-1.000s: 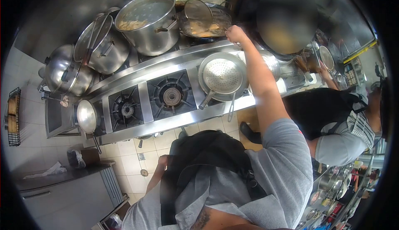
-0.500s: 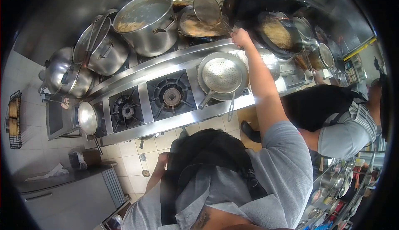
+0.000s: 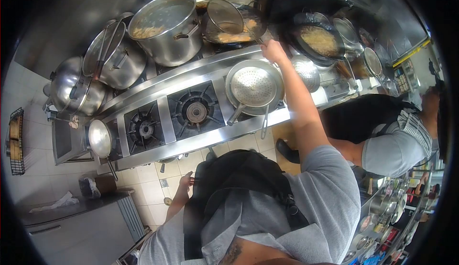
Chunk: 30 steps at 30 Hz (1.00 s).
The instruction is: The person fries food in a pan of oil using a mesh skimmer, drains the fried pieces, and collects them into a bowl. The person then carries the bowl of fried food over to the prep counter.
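Note:
My right hand (image 3: 274, 50) is closed round the handle of a round mesh skimmer (image 3: 224, 15). Its net hangs tilted over the left part of a dark wok (image 3: 260, 28) on the back row of the range, where golden pieces of food (image 3: 236, 38) lie in the pan. Low beside my black apron (image 3: 239, 174), my left hand (image 3: 184, 183) is curled with the thumb up. A short reddish-brown piece like a handle (image 3: 192, 181) shows at its fingers; the rest of that thing is hidden by the apron.
A perforated strainer (image 3: 253, 85) rests on a pan below my right forearm. Left of the wok stand a large stockpot (image 3: 169, 42) and another pot (image 3: 122, 64). Burners (image 3: 196, 113) line the front. Another wok (image 3: 319, 41) holds frying food. A co-worker (image 3: 392, 150) stands close on my right.
My right hand has shifted slightly left and towards me, carrying the skimmer's net to the left over the wok. At my left hand, the reddish-brown piece has come into sight.

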Tool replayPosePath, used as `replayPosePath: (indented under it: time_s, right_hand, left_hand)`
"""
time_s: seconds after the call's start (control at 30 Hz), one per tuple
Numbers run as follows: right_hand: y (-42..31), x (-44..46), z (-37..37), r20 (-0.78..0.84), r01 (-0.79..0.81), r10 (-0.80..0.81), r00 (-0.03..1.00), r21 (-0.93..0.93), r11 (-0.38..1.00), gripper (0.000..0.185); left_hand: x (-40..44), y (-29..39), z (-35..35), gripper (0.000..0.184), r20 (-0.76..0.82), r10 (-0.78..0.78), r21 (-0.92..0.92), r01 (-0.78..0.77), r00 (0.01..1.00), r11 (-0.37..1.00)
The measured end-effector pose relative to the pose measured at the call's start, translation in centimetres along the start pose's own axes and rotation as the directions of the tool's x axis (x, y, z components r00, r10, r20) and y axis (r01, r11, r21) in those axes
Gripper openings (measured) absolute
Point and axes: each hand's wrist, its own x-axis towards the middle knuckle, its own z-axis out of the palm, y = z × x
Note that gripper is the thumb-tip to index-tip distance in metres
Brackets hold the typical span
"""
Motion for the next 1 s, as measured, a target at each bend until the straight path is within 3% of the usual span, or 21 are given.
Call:
replayPosePath:
  time_s: [0.07, 0.13, 0.3, 0.37, 0.4, 0.47, 0.5, 0.57, 0.7, 0.8, 0.9, 0.97, 1.0]
  right_hand:
    - [2.0, 0.7, 1.5, -0.165, 0.163, -0.2, 0.966, -0.213, 0.963, 0.028]
    - [2.6, 1.4, 2.0, -0.153, 0.136, -0.166, 0.974, -0.188, 0.973, 0.027]
    - [3.5, 1.8, 1.8, -0.151, 0.119, -0.148, 0.978, -0.182, 0.976, 0.027]
    - [2.3, 1.0, 0.7, 0.032, 0.018, -0.018, 0.999, -0.001, 1.0, 0.028]
    - [2.1, 0.7, 0.5, 0.032, 0.017, -0.017, 0.999, -0.001, 1.0, 0.028]
    - [2.1, 0.1, 0.0, 0.03, -0.021, 0.016, 0.999, 0.166, 0.986, 0.028]
    - [2.2, -0.2, -0.2, 0.032, -0.022, 0.017, 0.999, 0.165, 0.986, 0.028]
    - [2.3, -0.9, -0.9, 0.045, -0.043, 0.032, 0.998, 0.282, 0.958, 0.027]
    - [2.3, -1.8, -1.9, 0.059, -0.024, 0.007, 0.998, 0.287, 0.958, 0.027]
    - [1.9, -2.5, -2.6, 0.102, -0.009, -0.021, 0.995, 0.282, 0.96, 0.028]
    - [1.2, -3.0, -3.1, 0.136, 0.007, -0.043, 0.99, 0.258, 0.966, 0.027]
    - [0.6, -3.5, -3.3, 0.089, -0.011, -0.006, 0.996, 0.189, 0.982, 0.027]
    - [0.6, -3.6, -3.2, 0.09, -0.009, -0.008, 0.996, 0.189, 0.982, 0.027]
  left_hand:
    - [-4.5, 2.1, 2.1, 0.049, -0.074, 0.195, 0.353, -0.157, 0.978, 0.922]
    - [-7.8, 3.7, 4.0, 0.048, -0.08, 0.246, 0.438, -0.188, 0.966, 0.879]
    - [-6.0, 2.7, 3.2, 0.036, 0.063, 0.258, 0.456, -0.258, 0.964, 0.852]
    - [-4.0, 1.7, 2.3, 0.028, 0.088, 0.237, 0.346, -0.253, 0.967, 0.903]
    - [-3.3, 1.5, 2.3, 0.028, 0.088, 0.237, 0.347, -0.252, 0.968, 0.903]
    - [-2.8, 1.6, 2.9, 0.028, -0.085, 0.02, 0.217, -0.001, 0.996, 0.976]
    - [-3.0, 1.4, 2.7, 0.028, -0.084, 0.018, 0.216, 0.001, 0.996, 0.976]
    - [-4.6, 1.3, 2.4, 0.028, 0.107, 0.343, 0.595, -0.337, 0.933, 0.73]
    - [-8.2, 3.3, 4.6, 0.028, 0.056, 0.34, 0.553, -0.312, 0.939, 0.772]
    - [-8.1, 3.3, 4.5, 0.027, -0.027, 0.234, 0.538, -0.183, 0.972, 0.823]
    - [-6.1, 2.3, 3.4, 0.026, 0.105, 0.385, 0.636, -0.36, 0.917, 0.683]
    - [-5.4, 1.9, 3.2, 0.026, 0.185, 0.462, 0.785, -0.413, 0.867, 0.462]
    - [-5.0, 1.8, 3.3, 0.026, 0.184, 0.463, 0.785, -0.413, 0.867, 0.462]
